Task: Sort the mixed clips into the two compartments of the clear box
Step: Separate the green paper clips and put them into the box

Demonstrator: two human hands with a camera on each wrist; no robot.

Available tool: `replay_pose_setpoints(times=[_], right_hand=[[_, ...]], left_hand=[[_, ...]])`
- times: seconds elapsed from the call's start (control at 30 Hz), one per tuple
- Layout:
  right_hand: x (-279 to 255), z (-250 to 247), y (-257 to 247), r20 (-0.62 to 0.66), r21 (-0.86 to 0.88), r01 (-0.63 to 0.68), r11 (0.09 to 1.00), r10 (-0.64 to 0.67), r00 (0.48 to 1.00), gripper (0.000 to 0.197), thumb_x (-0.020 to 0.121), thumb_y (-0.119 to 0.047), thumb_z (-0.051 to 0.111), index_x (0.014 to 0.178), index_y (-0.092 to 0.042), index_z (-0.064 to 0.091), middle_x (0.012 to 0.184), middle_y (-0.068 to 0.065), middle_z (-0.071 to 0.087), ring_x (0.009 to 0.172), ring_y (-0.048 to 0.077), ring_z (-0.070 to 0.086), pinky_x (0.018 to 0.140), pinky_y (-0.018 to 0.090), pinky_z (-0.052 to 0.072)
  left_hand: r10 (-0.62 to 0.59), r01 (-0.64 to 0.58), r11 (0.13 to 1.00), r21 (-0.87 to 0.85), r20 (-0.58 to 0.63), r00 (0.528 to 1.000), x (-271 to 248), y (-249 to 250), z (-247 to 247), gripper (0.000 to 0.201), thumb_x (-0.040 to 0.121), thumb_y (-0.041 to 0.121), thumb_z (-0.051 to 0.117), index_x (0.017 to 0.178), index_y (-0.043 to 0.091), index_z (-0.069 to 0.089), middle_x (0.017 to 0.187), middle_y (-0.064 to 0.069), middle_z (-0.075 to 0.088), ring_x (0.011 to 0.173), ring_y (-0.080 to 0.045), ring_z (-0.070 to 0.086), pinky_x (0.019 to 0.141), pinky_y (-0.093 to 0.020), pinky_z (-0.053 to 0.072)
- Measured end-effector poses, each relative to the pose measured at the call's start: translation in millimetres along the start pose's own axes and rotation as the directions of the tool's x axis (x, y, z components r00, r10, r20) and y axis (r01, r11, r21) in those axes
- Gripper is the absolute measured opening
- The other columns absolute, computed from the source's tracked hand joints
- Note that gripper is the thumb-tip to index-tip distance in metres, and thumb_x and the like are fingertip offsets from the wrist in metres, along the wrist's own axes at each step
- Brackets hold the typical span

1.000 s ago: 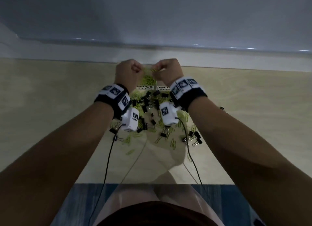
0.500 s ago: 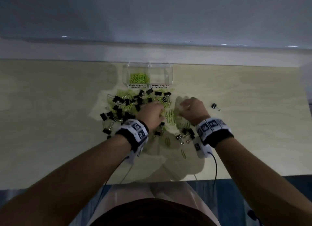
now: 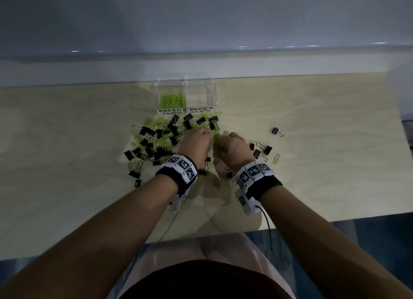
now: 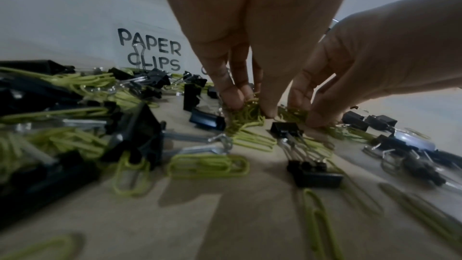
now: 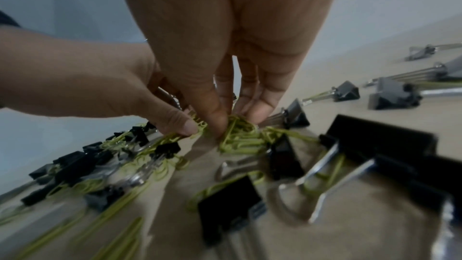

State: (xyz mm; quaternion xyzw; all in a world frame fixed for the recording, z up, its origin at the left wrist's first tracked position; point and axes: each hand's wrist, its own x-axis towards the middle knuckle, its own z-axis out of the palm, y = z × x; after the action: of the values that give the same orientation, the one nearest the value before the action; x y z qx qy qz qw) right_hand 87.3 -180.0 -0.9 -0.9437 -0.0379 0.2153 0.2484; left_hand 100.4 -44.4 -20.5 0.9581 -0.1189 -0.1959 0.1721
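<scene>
From overhead, both hands work the mixed pile on the table point(image 3: 312, 124) just in front of the clear box point(image 3: 213, 93), whose paper-clip side is partly filled. At the left wrist, the left hand point(image 4: 252, 33) pinches a tuft of green paper clips point(image 4: 246, 113). At the right wrist, the right hand point(image 5: 225, 50) pinches its own green tuft point(image 5: 240, 135). This looks like the gathering step; next, lift clear of the binder clips point(image 3: 146, 131).
</scene>
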Motion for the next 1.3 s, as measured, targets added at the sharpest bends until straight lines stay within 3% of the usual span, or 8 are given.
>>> replay_pose_setpoints(times=[0.23, 0.4, 0.6, 0.83, 0.93, 1.07, 1.2, 1.3], right_hand=[[7, -4, 19, 0.012, 0.060, -0.152, 0.987, 0.151, 0.988, 0.010, 0.076, -0.007, 0.063, 0.077, -0.013, 0.071, 0.080, 0.005, 0.067, 0.074, 0.018, 0.059, 0.065, 0.023, 0.045], [14, -13, 17, 0.040, 0.465, -0.267, 0.844, 0.281, 0.959, 0.012, 0.072, -0.004, 0.074, 0.071, -0.015, 0.071, 0.074, 0.003, 0.070, 0.069, 0.017, 0.067, 0.070, 0.029, 0.055], [60, -46, -43, -0.001, 0.684, -0.156, 0.712, 0.215, 0.977, 0.011, 0.075, -0.002, 0.073, 0.072, -0.012, 0.070, 0.072, 0.006, 0.071, 0.068, 0.021, 0.068, 0.068, 0.035, 0.059], [129, -50, -115, -0.132, 0.586, -0.075, 0.807, 0.186, 0.974, 0.012, 0.070, -0.007, 0.077, 0.070, -0.017, 0.071, 0.073, 0.000, 0.071, 0.068, 0.013, 0.068, 0.068, 0.029, 0.059], [128, -48, -112, -0.145, 0.382, -0.031, 0.924, 0.093, 0.985, 0.016, 0.073, -0.010, 0.076, 0.088, -0.014, 0.073, 0.088, 0.001, 0.071, 0.078, 0.010, 0.065, 0.076, 0.021, 0.055], [95, -50, -67, -0.243, 0.200, 0.084, 0.976, -0.034, 0.969, 0.019, 0.084, -0.002, 0.059, 0.088, -0.015, 0.072, 0.090, 0.002, 0.072, 0.076, 0.010, 0.065, 0.079, 0.023, 0.055], [62, -35, -17, -0.135, -0.021, 0.089, 0.996, -0.091, 0.987, 0.023, 0.083, 0.000, 0.053, 0.090, -0.013, 0.071, 0.096, 0.005, 0.069, 0.081, 0.019, 0.063, 0.077, 0.035, 0.057], [56, -20, 1, -0.061, -0.168, 0.218, 0.961, -0.231, 0.971, 0.045, 0.075, 0.010, 0.050, 0.108, -0.014, 0.068, 0.115, 0.006, 0.063, 0.100, 0.029, 0.056, 0.082, 0.042, 0.053]], left_hand=[[0.055, -0.052, 0.997, -0.060, 0.055, 0.997, -3, -12, -9, 0.018, 0.086, 0.009, 0.055, 0.102, 0.005, 0.062, 0.100, -0.010, 0.061, 0.089, -0.027, 0.059, 0.076, -0.039, 0.052], [-0.128, 0.074, 0.866, -0.494, -0.077, 0.989, -11, -26, -26, 0.011, 0.080, 0.011, 0.069, 0.091, 0.010, 0.070, 0.086, 0.000, 0.068, 0.075, -0.009, 0.060, 0.062, -0.011, 0.047], [-0.326, 0.086, 0.711, -0.698, -0.218, 0.920, 6, -55, -79, 0.012, 0.081, 0.016, 0.070, 0.092, 0.011, 0.068, 0.087, 0.001, 0.069, 0.076, -0.007, 0.064, 0.064, -0.011, 0.047], [-0.519, 0.053, 0.603, -0.796, -0.341, 0.784, 47, -88, -110, 0.010, 0.074, 0.012, 0.075, 0.081, 0.011, 0.069, 0.081, -0.009, 0.071, 0.074, -0.022, 0.068, 0.071, -0.034, 0.059], [-0.404, 0.092, 0.780, -0.619, -0.386, 0.829, 49, -89, -106, 0.017, 0.078, 0.014, 0.072, 0.093, 0.006, 0.069, 0.092, -0.010, 0.070, 0.079, -0.015, 0.064, 0.068, -0.012, 0.050], [-0.138, 0.001, 0.955, -0.297, -0.441, 0.887, 27, -74, -91, 0.011, 0.089, 0.015, 0.058, 0.095, 0.010, 0.066, 0.098, -0.004, 0.063, 0.086, -0.014, 0.056, 0.079, -0.024, 0.046], [0.137, -0.172, 0.976, -0.135, -0.234, 0.963, 16, -52, -51, 0.023, 0.091, 0.008, 0.051, 0.109, 0.012, 0.064, 0.106, -0.003, 0.061, 0.094, -0.019, 0.056, 0.082, -0.029, 0.047], [0.260, -0.260, 0.966, 0.006, -0.087, 0.962, 23, -41, -27, 0.045, 0.083, -0.009, 0.052, 0.124, 0.008, 0.057, 0.125, -0.010, 0.057, 0.110, -0.027, 0.054, 0.092, -0.039, 0.048]])
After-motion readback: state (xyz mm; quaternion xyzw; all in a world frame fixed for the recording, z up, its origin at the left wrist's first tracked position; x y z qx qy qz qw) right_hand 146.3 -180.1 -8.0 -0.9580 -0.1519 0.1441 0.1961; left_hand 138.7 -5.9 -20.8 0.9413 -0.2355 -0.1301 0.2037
